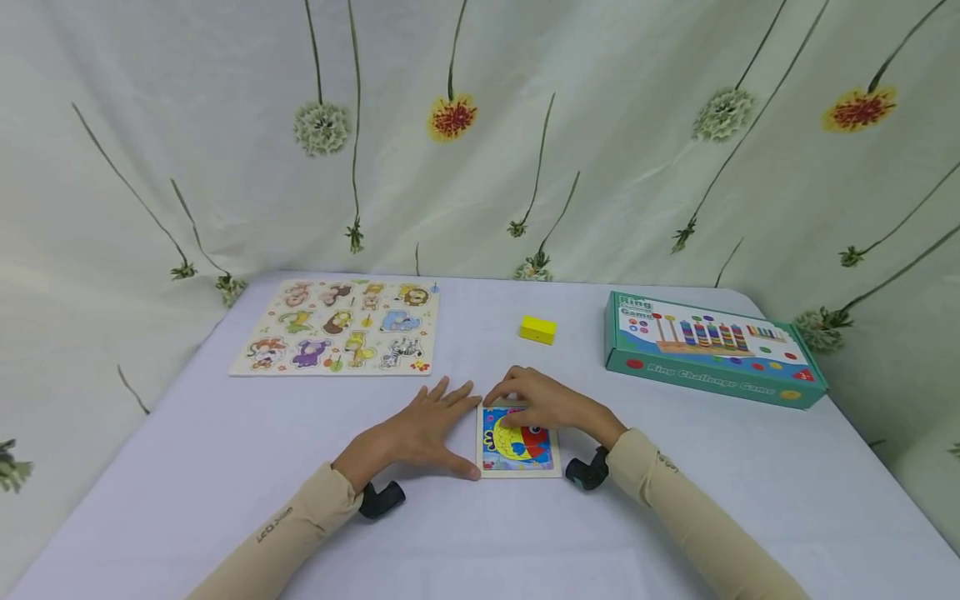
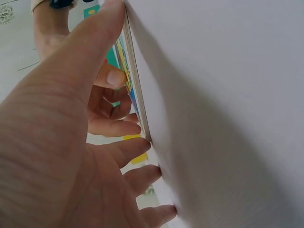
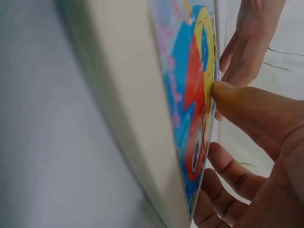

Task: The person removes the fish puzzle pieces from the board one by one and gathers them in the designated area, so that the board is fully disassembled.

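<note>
A small square fish puzzle [image 1: 543, 454], with a red and yellow fish on blue in a pale wooden frame, lies flat on the table. My left hand [image 1: 427, 429] rests at its left side, fingers spread; the thumb touches the near left corner and the index fingertip is at the far left corner. Over the puzzle's far part, my right hand [image 1: 551, 398] presses its thumb [image 3: 237, 97] on the yellow of the fish. Its other fingers [image 3: 237, 175] bend loosely at the far edge, partly hidden in the head view.
A yellow block [image 1: 537, 330] lies beyond the puzzle. At the back left is a wooden animal puzzle board [image 1: 341, 329]; a green Ring Challenge Game box [image 1: 712, 350] lies at the back right. White cloth [image 1: 480, 542] covers the table, and a flowered curtain [image 1: 480, 183] hangs behind.
</note>
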Demonstrator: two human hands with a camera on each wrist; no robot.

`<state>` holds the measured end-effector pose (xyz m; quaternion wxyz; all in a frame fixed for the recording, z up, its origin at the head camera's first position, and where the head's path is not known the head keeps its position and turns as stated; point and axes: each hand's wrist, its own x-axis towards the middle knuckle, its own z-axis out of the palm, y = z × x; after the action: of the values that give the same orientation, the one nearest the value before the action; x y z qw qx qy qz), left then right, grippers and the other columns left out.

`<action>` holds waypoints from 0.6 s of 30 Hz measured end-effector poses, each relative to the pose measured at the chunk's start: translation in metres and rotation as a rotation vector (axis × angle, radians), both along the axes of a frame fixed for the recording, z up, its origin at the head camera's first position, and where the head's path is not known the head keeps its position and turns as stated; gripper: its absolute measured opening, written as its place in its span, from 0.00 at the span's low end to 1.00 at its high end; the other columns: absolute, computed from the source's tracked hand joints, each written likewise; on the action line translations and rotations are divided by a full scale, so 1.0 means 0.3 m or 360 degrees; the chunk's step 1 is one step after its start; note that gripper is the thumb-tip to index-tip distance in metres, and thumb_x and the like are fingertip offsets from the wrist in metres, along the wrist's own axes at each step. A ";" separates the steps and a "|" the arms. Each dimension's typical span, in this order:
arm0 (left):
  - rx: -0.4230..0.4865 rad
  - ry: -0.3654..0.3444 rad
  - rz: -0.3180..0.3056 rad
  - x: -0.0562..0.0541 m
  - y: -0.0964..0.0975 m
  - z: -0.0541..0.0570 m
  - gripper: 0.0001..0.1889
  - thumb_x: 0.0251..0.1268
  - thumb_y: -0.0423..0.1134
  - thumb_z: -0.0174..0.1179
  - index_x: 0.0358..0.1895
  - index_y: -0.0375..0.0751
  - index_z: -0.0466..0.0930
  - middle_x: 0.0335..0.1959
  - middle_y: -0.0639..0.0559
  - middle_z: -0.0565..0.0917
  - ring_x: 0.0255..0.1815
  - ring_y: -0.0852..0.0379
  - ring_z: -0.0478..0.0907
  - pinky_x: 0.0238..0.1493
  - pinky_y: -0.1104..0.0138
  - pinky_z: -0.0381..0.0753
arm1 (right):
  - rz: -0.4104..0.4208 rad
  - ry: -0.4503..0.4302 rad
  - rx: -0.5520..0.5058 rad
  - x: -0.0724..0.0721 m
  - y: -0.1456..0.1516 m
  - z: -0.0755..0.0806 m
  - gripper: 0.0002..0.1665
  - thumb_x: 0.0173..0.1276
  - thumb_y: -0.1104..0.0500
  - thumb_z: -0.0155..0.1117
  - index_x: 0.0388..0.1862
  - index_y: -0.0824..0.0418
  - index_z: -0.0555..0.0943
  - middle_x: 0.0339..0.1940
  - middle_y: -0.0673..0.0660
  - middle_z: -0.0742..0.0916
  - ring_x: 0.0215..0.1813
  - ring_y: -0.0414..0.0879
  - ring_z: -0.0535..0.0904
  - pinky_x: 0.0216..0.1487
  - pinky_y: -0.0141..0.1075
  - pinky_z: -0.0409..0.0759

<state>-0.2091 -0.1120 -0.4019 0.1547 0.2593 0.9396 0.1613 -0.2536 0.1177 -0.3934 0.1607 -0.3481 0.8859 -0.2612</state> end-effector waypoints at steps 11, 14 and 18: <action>0.0008 -0.0006 -0.0019 -0.001 0.005 0.003 0.55 0.42 0.69 0.67 0.75 0.50 0.57 0.78 0.51 0.50 0.78 0.41 0.36 0.75 0.45 0.37 | 0.0037 -0.0012 -0.0012 -0.009 0.010 -0.009 0.20 0.64 0.57 0.67 0.56 0.50 0.82 0.48 0.52 0.77 0.54 0.46 0.70 0.54 0.38 0.74; 0.0003 -0.0011 -0.0017 0.000 0.005 0.003 0.55 0.42 0.69 0.67 0.75 0.50 0.57 0.78 0.50 0.50 0.78 0.41 0.35 0.75 0.45 0.37 | 0.0040 -0.0023 -0.0020 -0.011 0.009 -0.011 0.20 0.63 0.57 0.67 0.55 0.50 0.82 0.47 0.51 0.77 0.53 0.46 0.69 0.54 0.38 0.73; 0.0007 -0.0007 -0.0013 0.001 0.003 0.004 0.55 0.42 0.69 0.67 0.74 0.50 0.57 0.78 0.50 0.50 0.78 0.41 0.36 0.75 0.44 0.37 | 0.0039 -0.0067 -0.0049 -0.015 0.006 -0.014 0.20 0.63 0.58 0.67 0.54 0.49 0.82 0.47 0.52 0.76 0.54 0.47 0.69 0.55 0.39 0.74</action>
<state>-0.2088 -0.1110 -0.4007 0.1567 0.2630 0.9379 0.1633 -0.2580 0.1195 -0.3975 0.1769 -0.3557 0.8739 -0.2801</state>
